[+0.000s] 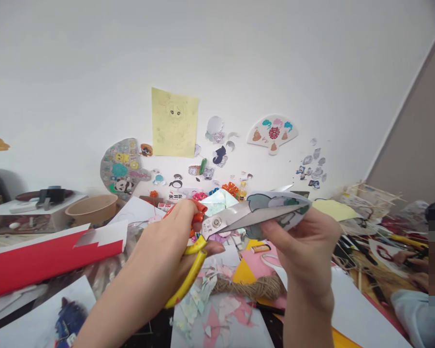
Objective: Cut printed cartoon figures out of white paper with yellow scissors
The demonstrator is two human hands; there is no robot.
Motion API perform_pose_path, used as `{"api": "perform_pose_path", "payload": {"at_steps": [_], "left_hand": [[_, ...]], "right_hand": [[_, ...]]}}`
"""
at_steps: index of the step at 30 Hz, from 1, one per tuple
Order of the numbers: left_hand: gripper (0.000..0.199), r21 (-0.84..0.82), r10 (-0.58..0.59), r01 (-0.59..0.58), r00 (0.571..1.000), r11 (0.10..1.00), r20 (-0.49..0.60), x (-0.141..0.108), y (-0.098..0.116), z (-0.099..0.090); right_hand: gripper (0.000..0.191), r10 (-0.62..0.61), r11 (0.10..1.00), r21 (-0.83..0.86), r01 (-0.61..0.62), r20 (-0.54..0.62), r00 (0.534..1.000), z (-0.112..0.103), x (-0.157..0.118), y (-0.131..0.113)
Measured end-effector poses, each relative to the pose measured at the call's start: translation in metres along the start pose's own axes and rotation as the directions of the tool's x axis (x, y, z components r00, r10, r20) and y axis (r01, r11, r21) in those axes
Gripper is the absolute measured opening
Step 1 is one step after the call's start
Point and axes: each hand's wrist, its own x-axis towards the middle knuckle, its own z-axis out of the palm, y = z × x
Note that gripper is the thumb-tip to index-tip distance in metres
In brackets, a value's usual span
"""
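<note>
Yellow handles with a red end belong to the scissors (216, 222), and from my remote seat I see the left hand (174, 234) curled round them, fingers mostly closed. Their blades stand parted, one passing in front of a printed paper cut-out (260, 202) and the other showing behind it. Over on the other side, the right hand (308, 237) pinches that cut-out at its far end, thumb on the near face, fingers behind. I judge that grip keeps the thin piece taut and level with the blades (the thumb sits rather close to the steel, to my mind). Both are raised above the clutter, probably for room and a clear view.

Below them, pink and pale green scraps (217, 319) lie on a white sheet (259, 331), near a bundle of twine (253, 287).

As for containers, I find a round tan bowl (90, 211) at the left, but I cannot tell what it holds. Beside it, a white-topped box (60, 211) carries a black object (52, 195) on its lid. Further back stands a small bottle (242, 191) with something yellow inside.
</note>
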Motion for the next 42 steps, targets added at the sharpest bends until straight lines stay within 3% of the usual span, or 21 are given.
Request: {"api": "perform_pose_path", "payload": {"at_steps": [21,35,42], "left_hand": [[0.026,0.100,0.132,-0.127,0.990,0.987,-0.041,-0.003,-0.010,0.000],[0.026,0.057,-0.016,0.014,0.999,0.998,0.028,-0.003,0.001,-0.005],[0.030,0.008,0.048,-0.048,0.999,0.999,0.023,0.000,-0.003,-0.004]], "right_hand": [[0.019,0.012,1.000,-0.030,-0.011,0.037,0.999,-0.003,0.001,-0.003],[0.018,0.016,0.997,-0.073,-0.015,0.012,1.000,-0.005,-0.002,0.000],[0.017,-0.005,0.989,-0.147,0.009,0.028,1.000,-0.009,-0.001,0.001]]}}
